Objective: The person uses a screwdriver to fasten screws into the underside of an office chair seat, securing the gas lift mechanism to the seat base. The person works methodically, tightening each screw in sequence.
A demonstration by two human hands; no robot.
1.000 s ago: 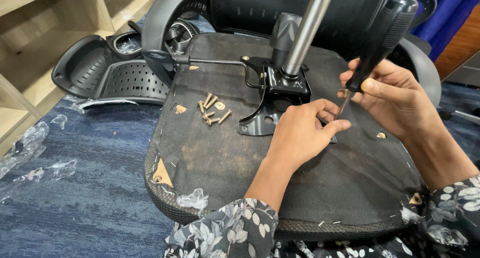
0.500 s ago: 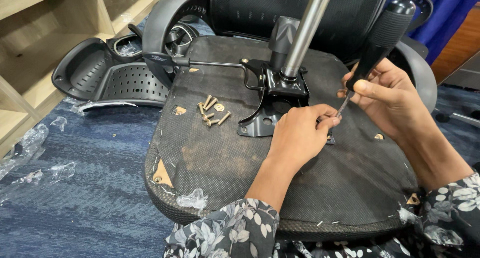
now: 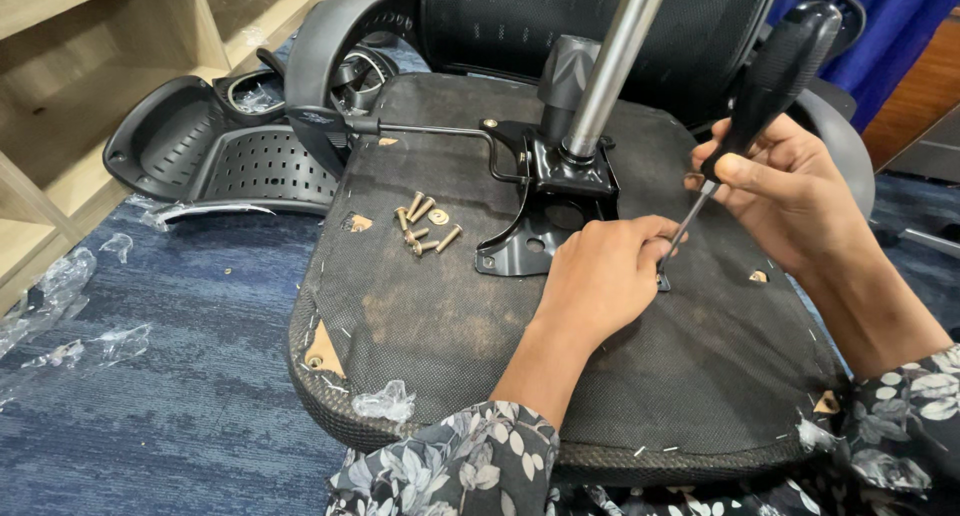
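Observation:
An upturned office chair seat (image 3: 430, 326) with a black fabric underside lies in front of me. A black metal mechanism plate (image 3: 545, 201) with a silver gas cylinder (image 3: 610, 66) is fixed at its middle. My right hand (image 3: 790, 191) grips a black-handled screwdriver (image 3: 765, 81), tilted, with its tip down at the plate's right edge. My left hand (image 3: 600, 276) rests on the seat with its fingertips pinched around the screwdriver tip. Several loose brass screws (image 3: 425, 226) lie on the seat, left of the plate.
A black perforated plastic chair part (image 3: 215, 156) lies on the blue carpet at left. A wooden shelf unit (image 3: 90, 86) stands behind it. Clear plastic wrap (image 3: 60, 306) is crumpled on the carpet. The mesh chair back (image 3: 500, 26) and an armrest (image 3: 335, 46) stand behind the seat.
My left hand's fingers have curled in closer around the screwdriver tip. My right hand with the screwdriver has shifted slightly.

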